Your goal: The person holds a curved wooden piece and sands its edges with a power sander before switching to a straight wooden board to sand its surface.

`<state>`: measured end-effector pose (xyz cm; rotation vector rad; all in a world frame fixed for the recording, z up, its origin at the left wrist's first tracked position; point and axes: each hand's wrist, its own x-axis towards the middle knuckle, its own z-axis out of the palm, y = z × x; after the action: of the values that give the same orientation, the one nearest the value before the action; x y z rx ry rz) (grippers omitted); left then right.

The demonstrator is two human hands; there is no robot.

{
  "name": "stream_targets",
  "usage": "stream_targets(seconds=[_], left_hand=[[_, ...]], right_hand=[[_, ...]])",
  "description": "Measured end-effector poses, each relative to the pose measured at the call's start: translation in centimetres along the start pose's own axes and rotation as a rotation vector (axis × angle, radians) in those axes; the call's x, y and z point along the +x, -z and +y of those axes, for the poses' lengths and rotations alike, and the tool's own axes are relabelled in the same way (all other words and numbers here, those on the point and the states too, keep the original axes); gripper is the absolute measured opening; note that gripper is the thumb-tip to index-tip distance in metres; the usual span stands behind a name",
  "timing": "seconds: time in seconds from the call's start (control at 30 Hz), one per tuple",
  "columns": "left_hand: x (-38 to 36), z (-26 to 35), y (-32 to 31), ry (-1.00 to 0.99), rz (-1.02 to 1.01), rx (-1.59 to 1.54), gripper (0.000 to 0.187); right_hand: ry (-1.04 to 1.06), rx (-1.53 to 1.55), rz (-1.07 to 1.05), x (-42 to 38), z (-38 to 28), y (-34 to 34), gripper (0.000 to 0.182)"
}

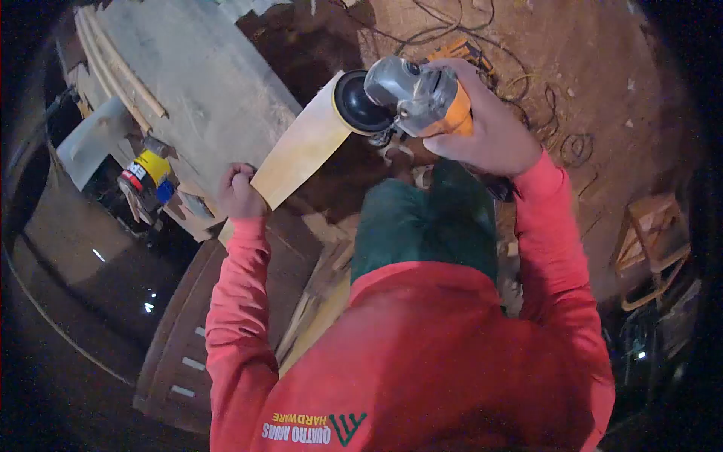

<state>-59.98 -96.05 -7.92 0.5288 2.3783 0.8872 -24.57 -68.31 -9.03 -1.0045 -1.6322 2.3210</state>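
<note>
A pale, curved wooden board [305,151] slants from the workbench edge up toward the tool. My left hand [245,194] is closed in a grip at the board's lower left edge. In my right hand [486,124] is an angle grinder [425,98] with a grey metal head and an orange body, my fingers wrapped around it. Its round black sanding pad [363,104] lies against the upper end of the board. The pad's working face is hidden.
A grey workbench [203,68] carries long curved wooden strips [113,64]. A yellow tin [151,167] stands at its left edge. Black cables [520,83] and another orange power tool [463,54] lie on the dusty floor. A wooden frame [654,241] is at right.
</note>
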Motion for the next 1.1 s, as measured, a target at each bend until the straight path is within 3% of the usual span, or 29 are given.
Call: stream_targets(seconds=[0.1, 0.2, 0.27, 0.3, 0.4, 0.6, 0.77, 0.9, 1.0, 1.1], left_hand=[[0.0, -0.2, -0.5, 0.013, 0.007, -0.173, 0.020], [-0.7, 2.4, -1.1, 0.008, 0.085, 0.009, 0.018], [-0.8, 1.6, -1.4, 0.034, 0.149, -0.265, 0.018], [-0.8, 1.3, -1.4, 0.048, 0.174, -0.398, 0.019], [-1.1, 1.6, -0.6, -0.138, 0.229, -0.350, 0.020], [-0.5, 0.1, -1.0, -0.156, 0.353, -0.441, 0.022], [-0.7, 0.8, -1.2, -0.128, 0.247, -0.299, 0.022], [-0.9, 1.9, -1.1, -0.018, 0.151, -0.218, 0.020], [-0.9, 2.6, -1.2, -0.038, 0.139, 0.129, 0.021], [-0.8, 2.9, -1.0, 0.027, 0.118, 0.197, 0.022]], right_hand=[[0.023, -0.249, 0.021, -1.5, -4.1, -2.2, 0.079], [0.093, -0.451, 0.038, -2.8, -6.9, -5.7, 0.078], [0.122, -0.635, 0.059, -3.6, -8.7, -8.6, 0.079], [0.110, -0.675, 0.063, -4.1, -9.5, -10.2, 0.079], [0.105, -0.774, 0.103, -5.1, -10.8, -15.2, 0.079], [0.011, -0.904, 0.120, -5.8, -11.1, -21.7, 0.081], [0.093, -0.854, 0.248, -5.6, -10.1, -20.2, 0.078], [-0.002, -0.727, 0.256, -5.4, -10.1, -16.9, 0.080], [0.027, -0.686, 0.260, -4.9, -9.4, -14.4, 0.083], [0.064, -0.644, 0.328, -4.3, -8.0, -12.6, 0.082]])
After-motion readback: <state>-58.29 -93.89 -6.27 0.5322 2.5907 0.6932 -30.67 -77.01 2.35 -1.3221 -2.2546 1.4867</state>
